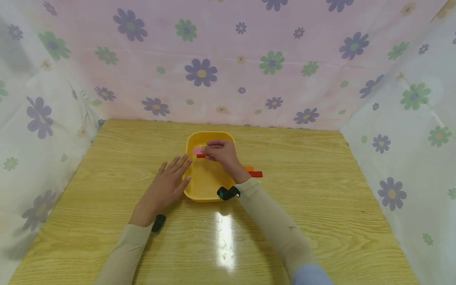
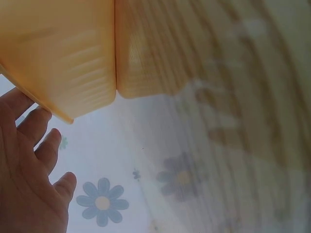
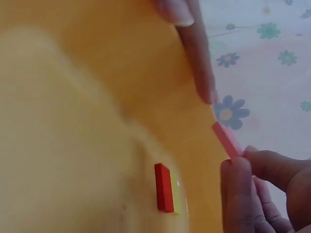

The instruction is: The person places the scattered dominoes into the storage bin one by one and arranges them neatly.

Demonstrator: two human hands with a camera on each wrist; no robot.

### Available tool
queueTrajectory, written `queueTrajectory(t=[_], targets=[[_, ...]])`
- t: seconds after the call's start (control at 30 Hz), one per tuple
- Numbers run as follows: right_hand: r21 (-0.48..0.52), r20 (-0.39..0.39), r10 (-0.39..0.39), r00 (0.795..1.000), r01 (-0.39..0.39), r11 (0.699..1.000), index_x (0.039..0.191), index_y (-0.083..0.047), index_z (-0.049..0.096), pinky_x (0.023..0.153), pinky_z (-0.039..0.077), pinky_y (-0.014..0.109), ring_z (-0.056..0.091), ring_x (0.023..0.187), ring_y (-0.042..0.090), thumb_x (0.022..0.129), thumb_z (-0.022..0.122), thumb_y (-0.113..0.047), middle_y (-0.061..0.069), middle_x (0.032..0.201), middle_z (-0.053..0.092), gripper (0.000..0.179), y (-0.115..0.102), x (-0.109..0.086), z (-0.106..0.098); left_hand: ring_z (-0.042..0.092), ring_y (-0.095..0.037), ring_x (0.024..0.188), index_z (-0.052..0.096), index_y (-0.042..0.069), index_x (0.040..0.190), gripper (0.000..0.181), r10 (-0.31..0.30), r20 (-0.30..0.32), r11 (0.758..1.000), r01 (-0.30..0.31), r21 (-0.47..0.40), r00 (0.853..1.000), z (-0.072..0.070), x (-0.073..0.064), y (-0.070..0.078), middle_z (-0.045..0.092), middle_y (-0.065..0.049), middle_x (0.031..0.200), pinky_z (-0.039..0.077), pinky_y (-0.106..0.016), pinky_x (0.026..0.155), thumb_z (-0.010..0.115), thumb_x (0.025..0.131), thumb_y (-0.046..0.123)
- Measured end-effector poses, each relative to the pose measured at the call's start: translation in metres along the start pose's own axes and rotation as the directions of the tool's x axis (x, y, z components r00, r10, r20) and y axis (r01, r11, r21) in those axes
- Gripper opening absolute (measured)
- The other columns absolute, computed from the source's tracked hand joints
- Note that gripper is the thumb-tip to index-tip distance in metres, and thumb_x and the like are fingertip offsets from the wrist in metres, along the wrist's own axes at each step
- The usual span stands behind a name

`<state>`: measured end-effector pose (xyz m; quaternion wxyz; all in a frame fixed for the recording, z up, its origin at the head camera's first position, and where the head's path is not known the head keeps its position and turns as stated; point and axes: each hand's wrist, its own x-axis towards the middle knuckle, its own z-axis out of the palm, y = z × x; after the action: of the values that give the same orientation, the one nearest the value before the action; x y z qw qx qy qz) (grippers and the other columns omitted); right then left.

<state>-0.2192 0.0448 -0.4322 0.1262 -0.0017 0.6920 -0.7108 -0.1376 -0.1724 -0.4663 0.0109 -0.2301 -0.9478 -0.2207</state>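
Note:
A yellow plastic tray (image 1: 204, 180) stands on the table. Over its far part, my right hand (image 1: 225, 157) pinches a pink block (image 1: 197, 151) between thumb and fingers; the right wrist view shows one end of the block (image 3: 226, 139) sticking out of the grip. A red block (image 3: 164, 188) lies inside the tray, with a yellow block (image 3: 176, 196) right beside it. My left hand (image 1: 167, 185) has its fingers spread and extended, fingertips at the tray's left rim. From the left wrist view, those fingertips (image 2: 43, 114) meet the rim from outside.
Right of the tray, partly behind my right wrist, an orange block (image 1: 249, 168) and another red block (image 1: 257, 174) lie on the wooden table (image 1: 310, 170). A bit of yellow shows beside them. Flowered cloth (image 1: 221, 55) encloses the table at the back and both sides.

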Motion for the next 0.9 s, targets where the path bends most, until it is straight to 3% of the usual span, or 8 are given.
queueTrajectory(t=[0.13, 0.23, 0.43, 0.7, 0.83, 0.9], targets=[[-0.129, -0.041, -0.005, 0.999, -0.001, 0.992, 0.115, 0.015, 0.066, 0.082, 0.062, 0.043, 0.076, 0.086, 0.031, 0.089, 0.075, -0.002, 0.025, 0.102, 0.074, 0.032, 0.001, 0.008, 0.003, 0.018, -0.034, 0.156, 0.033, 0.013, 0.161, 0.059, 0.001, -0.005, 1.000, -0.001, -0.004, 1.000, -0.001, 0.000, 0.000, 0.024, -0.006, 0.169, 0.009, -0.063, 0.123, 0.045, 0.108, 0.039], [-0.245, -0.078, -0.012, 0.997, -0.008, 0.970, 0.107, 0.013, 0.069, 0.077, 0.062, 0.044, 0.076, 0.082, 0.036, 0.085, 0.078, 0.000, 0.026, 0.095, 0.075, 0.027, 0.003, 0.013, 0.005, 0.018, -0.034, 0.156, 0.033, 0.012, 0.161, 0.060, 0.002, -0.005, 1.000, -0.002, -0.009, 1.000, -0.002, 0.000, 0.000, 0.024, -0.007, 0.169, 0.009, -0.063, 0.123, 0.045, 0.108, 0.038], [-0.469, -0.142, -0.025, 0.989, -0.045, 0.882, 0.104, 0.008, 0.074, 0.061, 0.057, 0.025, 0.070, 0.067, 0.023, 0.078, 0.088, -0.009, 0.020, 0.090, 0.075, 0.034, 0.009, 0.019, 0.005, 0.018, -0.034, 0.156, 0.030, 0.012, 0.161, 0.061, 0.002, 0.005, 1.000, -0.002, -0.006, 1.000, -0.002, 0.000, 0.000, 0.023, -0.007, 0.169, 0.009, -0.064, 0.123, 0.046, 0.108, 0.038], [-0.535, -0.133, -0.022, 0.991, -0.053, 0.843, 0.104, 0.008, 0.072, 0.067, 0.058, 0.029, 0.072, 0.077, 0.030, 0.078, 0.088, -0.010, 0.022, 0.097, 0.073, 0.035, 0.015, 0.020, 0.003, 0.018, -0.034, 0.156, 0.032, 0.012, 0.161, 0.060, 0.008, -0.007, 1.000, -0.008, -0.024, 1.000, -0.001, 0.000, -0.001, 0.023, -0.007, 0.169, 0.009, -0.064, 0.123, 0.047, 0.108, 0.036], [-0.591, -0.141, -0.029, 0.990, -0.061, 0.804, 0.100, 0.006, 0.072, 0.066, 0.056, 0.027, 0.071, 0.074, 0.027, 0.077, 0.089, -0.013, 0.019, 0.088, 0.074, 0.035, 0.019, 0.023, 0.002, 0.018, -0.034, 0.156, 0.032, 0.012, 0.161, 0.060, 0.009, -0.009, 1.000, -0.009, -0.027, 1.000, 0.000, -0.001, -0.001, 0.023, -0.006, 0.169, 0.009, -0.064, 0.123, 0.047, 0.108, 0.036], [-0.592, -0.142, -0.024, 0.990, -0.066, 0.803, 0.099, 0.006, 0.072, 0.064, 0.055, 0.026, 0.071, 0.071, 0.027, 0.077, 0.089, -0.013, 0.019, 0.082, 0.075, 0.034, 0.020, 0.024, 0.002, 0.017, -0.034, 0.156, 0.032, 0.011, 0.161, 0.060, 0.008, -0.006, 1.000, -0.008, -0.031, 1.000, 0.000, -0.001, -0.001, 0.023, -0.007, 0.169, 0.009, -0.064, 0.123, 0.047, 0.108, 0.036]])
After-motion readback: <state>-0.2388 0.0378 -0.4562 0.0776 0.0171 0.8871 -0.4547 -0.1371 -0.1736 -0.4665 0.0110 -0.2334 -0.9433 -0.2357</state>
